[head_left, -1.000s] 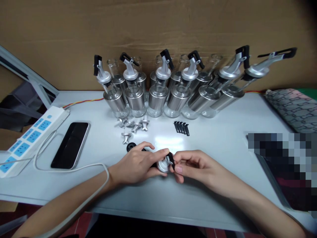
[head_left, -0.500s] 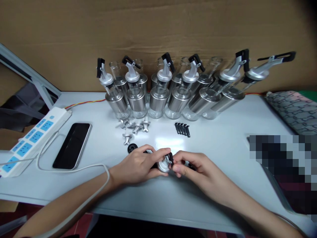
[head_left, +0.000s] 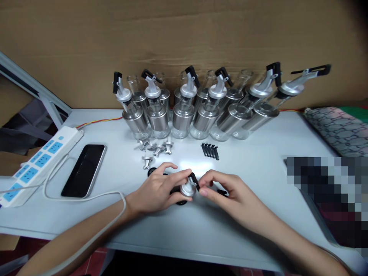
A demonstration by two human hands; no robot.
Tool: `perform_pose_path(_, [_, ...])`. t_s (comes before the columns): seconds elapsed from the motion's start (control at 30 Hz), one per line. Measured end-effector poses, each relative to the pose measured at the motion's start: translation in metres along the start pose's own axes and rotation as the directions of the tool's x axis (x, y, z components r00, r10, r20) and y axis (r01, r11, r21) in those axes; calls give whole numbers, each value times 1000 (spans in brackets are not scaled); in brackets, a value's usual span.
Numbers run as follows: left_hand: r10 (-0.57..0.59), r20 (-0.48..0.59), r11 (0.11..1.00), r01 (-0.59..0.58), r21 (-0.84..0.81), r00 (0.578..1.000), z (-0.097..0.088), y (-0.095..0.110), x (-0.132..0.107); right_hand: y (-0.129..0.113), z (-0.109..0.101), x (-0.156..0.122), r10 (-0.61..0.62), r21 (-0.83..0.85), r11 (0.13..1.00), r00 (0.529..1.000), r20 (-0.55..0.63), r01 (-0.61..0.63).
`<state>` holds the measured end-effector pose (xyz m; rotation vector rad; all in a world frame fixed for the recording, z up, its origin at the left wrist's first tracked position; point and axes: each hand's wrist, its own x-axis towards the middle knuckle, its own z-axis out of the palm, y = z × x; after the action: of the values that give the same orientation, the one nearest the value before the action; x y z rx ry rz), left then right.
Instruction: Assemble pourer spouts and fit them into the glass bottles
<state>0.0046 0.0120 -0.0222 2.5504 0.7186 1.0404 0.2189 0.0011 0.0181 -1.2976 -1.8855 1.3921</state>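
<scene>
**Two hands, one small spout cap between them**

Two hands meet low in the middle of the white table (head_left: pixel 258 165). The left hand (head_left: pixel 156 189) wraps its fingers around a round silver spout cap (head_left: pixel 187 188) and holds it tight, just above the table. The cap sits at the tips of the left thumb and first finger, on that hand's right side.

The right hand (head_left: pixel 230 191) comes in from the other side. Its thumb and first finger pinch the little black lever (head_left: pixel 194 179) at the top of the cap. So the cap lies between the two hands — the left one holds the body, the right one holds the top bit. The spout points up and to the right, toward the right hand.

A small black piece (head_left: pixel 222 191) lies on the table right by the right hand, partly hidden by it. Farther back are a few loose silver spouts (head_left: pixel 155 147), a row of black levers (head_left: pixel 211 150) and a line of glass bottles (head_left: pixel 184 111) by the cardboard wall. A phone (head_left: pixel 84 170) and a power strip (head_left: pixel 40 161) lie well off to the left.
</scene>
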Motion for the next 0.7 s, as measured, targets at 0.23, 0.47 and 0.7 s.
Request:
perform_pose_path(0.23, [35,-16,997,-34,66,999,-1,-2,-2,5,3,3,-62,55,997,998,-18,63])
perform_pose_path(0.47, [82,23,988,-84,129,996,-1,-3,0,8,5,6,-238,118,967,969,75,228])
perform_pose_path(0.7, [-3,-20,997,4,71,1000,-5,-7,0,7,11,0,-213,304,929,977,-23,210])
